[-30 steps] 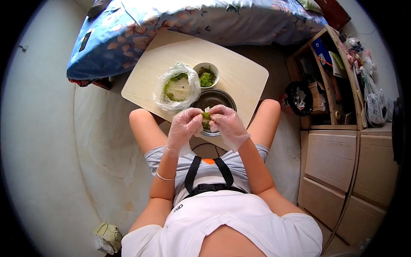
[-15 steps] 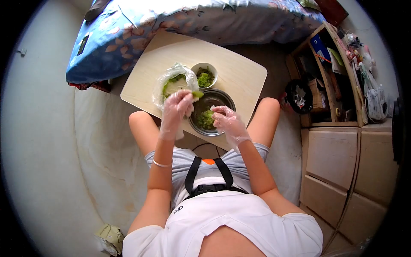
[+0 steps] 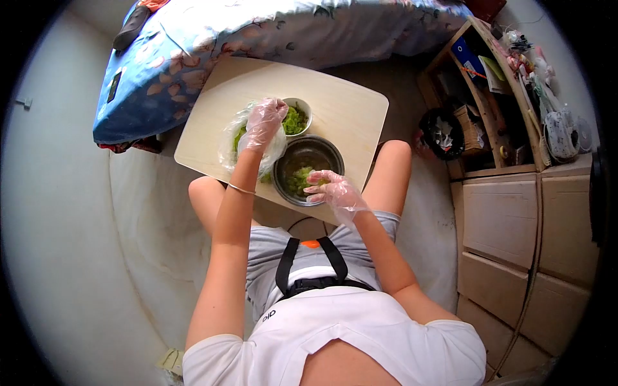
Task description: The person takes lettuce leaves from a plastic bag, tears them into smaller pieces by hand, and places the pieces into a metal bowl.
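Observation:
My left hand [image 3: 266, 122], in a clear plastic glove, is at the left rim of a white bowl [image 3: 310, 119] of leafy-looking green bits. Its fingers are bunched together, and whatever they hold is hidden. Beneath that wrist lies a clear plastic bag [image 3: 227, 147] with green pieces inside. My right hand [image 3: 336, 192], gloved the same way, hovers over the near right rim of a metal bowl [image 3: 340, 161]. The fingers of this hand are loosely apart, with nothing visible between them. Pale green pieces [image 3: 299, 180] lie in the metal bowl.
Bowls and bag stand on a small cream table [image 3: 347, 103] in front of my knees. Behind it is a bed with a floral cover [image 3: 193, 64]. To the right are a black-lined bin [image 3: 441, 138], a wooden shelf [image 3: 492, 122] and drawers [image 3: 499, 222].
My left hand has moved forward from beside the metal bowl to the white bowl; the green piece seen in it is now out of sight. My right hand's fingers have loosened from a pinch.

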The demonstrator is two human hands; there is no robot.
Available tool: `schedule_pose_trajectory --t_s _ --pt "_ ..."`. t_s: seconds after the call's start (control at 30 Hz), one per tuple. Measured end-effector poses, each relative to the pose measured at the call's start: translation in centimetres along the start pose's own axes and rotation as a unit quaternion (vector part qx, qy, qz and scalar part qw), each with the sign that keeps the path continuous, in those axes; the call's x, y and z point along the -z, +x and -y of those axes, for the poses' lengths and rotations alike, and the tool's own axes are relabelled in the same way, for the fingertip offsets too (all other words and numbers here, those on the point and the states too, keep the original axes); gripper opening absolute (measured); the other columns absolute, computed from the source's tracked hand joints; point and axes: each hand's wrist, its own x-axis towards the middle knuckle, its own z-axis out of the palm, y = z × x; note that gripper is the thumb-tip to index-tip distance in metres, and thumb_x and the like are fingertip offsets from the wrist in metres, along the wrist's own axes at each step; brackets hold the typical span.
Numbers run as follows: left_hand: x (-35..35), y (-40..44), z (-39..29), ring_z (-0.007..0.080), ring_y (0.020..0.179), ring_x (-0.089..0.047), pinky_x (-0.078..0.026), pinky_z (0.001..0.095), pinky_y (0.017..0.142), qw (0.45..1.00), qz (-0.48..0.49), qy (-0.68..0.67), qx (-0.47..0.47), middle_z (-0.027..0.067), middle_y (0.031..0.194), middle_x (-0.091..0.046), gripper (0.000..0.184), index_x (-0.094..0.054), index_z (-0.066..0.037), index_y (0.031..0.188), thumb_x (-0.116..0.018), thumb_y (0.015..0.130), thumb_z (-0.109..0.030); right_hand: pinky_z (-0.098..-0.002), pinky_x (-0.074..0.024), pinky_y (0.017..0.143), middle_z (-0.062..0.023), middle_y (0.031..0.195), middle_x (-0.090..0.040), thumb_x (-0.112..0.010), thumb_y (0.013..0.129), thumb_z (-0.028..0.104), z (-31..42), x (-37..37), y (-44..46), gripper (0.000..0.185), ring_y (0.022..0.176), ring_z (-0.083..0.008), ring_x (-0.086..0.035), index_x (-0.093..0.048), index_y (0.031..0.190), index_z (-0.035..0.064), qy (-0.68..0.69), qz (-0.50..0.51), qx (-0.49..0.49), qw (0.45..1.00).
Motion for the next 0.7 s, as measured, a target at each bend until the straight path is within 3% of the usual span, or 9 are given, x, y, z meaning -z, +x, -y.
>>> schedule_pose_trajectory --t_s 0.1,0.23,0.3,0.33,0.37,0.4,0.43,0.5,0.7 --pt "-0.5 -0.2 0.6 0.0262 0.072 -0.064 -0.050 0.0381 0.068 0.996 -0.037 -0.075 -0.042 0.0157 0.078 -0.066 0.018 -0.068 -0.006 0.095 -0.066 0.086 -0.022 -0.0362 -0.0555 0.085 -0.0183 0.122 -0.051 -0.057 0.085 0.004 -0.3 0.1 0.2 0.044 0.105 -0.0312 -0.062 -0.046 0.127 -0.0055 -0.004 0.002 -0.006 1.000" --pt "-0.8 -0.4 1.6 0.0267 0.075 -0.064 -0.050 0.0381 0.068 0.989 -0.016 -0.142 -0.033 0.0167 0.086 -0.067 0.021 -0.068 -0.006 0.102 -0.064 0.087 -0.021 -0.0352 -0.0556 0.084 -0.0193 0.125 -0.051 -0.054 0.087 0.002 0.3 -0.8 -0.1 0.043 0.104 -0.0311 -0.062 -0.045 0.128 -0.0062 -0.005 -0.009 -0.018 1.000" --pt "-0.6 -0.3 1.7 0.0195 0.068 -0.060 -0.048 0.0324 0.063 0.995 -0.016 0.024 -0.100 0.0131 0.084 -0.068 0.020 -0.067 -0.002 0.103 -0.060 0.091 -0.016 -0.0348 -0.0555 0.084 -0.0200 0.124 -0.052 -0.052 0.088 0.001 0.4 -1.2 -0.2 0.042 0.104 -0.0309 -0.063 -0.044 0.129 -0.0067 0.002 -0.011 -0.013 1.000" --pt "-0.5 -0.3 1.6 0.0195 0.068 -0.060 -0.048 0.0324 0.063 0.995 -0.017 0.023 -0.100 0.0131 0.084 -0.068 0.020 -0.067 -0.002 0.103 -0.060 0.091 -0.016 -0.0343 -0.0554 0.084 -0.0206 0.122 -0.053 -0.049 0.089 0.000 0.4 -1.3 -0.2 0.041 0.103 -0.0308 -0.063 -0.044 0.129 -0.0071 0.008 -0.013 -0.009 1.000" --pt "-0.4 -0.4 1.4 0.0147 0.066 -0.056 -0.045 0.0283 0.062 0.970 0.042 -0.236 0.043 0.0099 0.083 -0.067 0.023 -0.067 -0.001 0.105 -0.060 0.092 -0.018 -0.0343 -0.0554 0.084 -0.0206 0.122 -0.053 -0.049 0.089 0.000 0.3 -1.2 -0.1 0.041 0.103 -0.0308 -0.063 -0.044 0.129 -0.0071 0.008 -0.013 -0.008 1.000" --pt "0.0 -0.6 1.0 0.0098 0.065 -0.052 -0.042 0.0242 0.060 0.856 0.097 -0.473 0.183 0.0067 0.081 -0.067 0.025 -0.067 0.000 0.106 -0.060 0.093 -0.020 -0.0344 -0.0553 0.085 -0.0208 0.119 -0.055 -0.047 0.090 0.000 0.2 -0.9 -0.1 0.040 0.101 -0.0305 -0.064 -0.044 0.129 -0.0076 0.013 -0.012 -0.005 1.000" --pt "0.6 -0.9 0.4 0.0098 0.065 -0.052 -0.042 0.0242 0.060 0.856 0.097 -0.474 0.182 0.0067 0.081 -0.067 0.025 -0.067 0.000 0.106 -0.060 0.093 -0.020 -0.0344 -0.0552 0.085 -0.0210 0.116 -0.057 -0.045 0.091 0.001 0.1 -0.8 0.0 0.038 0.099 -0.0303 -0.065 -0.045 0.128 -0.0081 0.017 -0.011 -0.001 1.000" --pt "1.6 -1.8 -0.4 0.0043 0.066 -0.048 -0.038 0.0192 0.060 0.765 0.088 -0.609 0.187 -0.0010 0.079 -0.062 0.026 -0.066 -0.001 0.109 -0.060 0.094 -0.021 -0.0341 -0.0550 0.084 -0.0208 0.112 -0.059 -0.044 0.092 0.001 0.1 -0.8 -0.1 0.035 0.096 -0.0287 -0.065 -0.047 0.125 -0.0077 0.023 -0.003 0.012 1.000" --pt "1.2 -3.2 1.5 0.0045 0.064 -0.046 -0.035 0.0187 0.060 0.826 0.117 -0.520 0.183 0.0003 0.084 -0.064 0.022 -0.067 -0.003 0.102 -0.063 0.091 -0.021 -0.0328 -0.0548 0.082 -0.0212 0.105 -0.061 -0.042 0.091 -0.001 0.8 -1.7 0.0 0.030 0.087 -0.0255 -0.066 -0.050 0.119 -0.0092 0.044 -0.004 0.013 0.999"
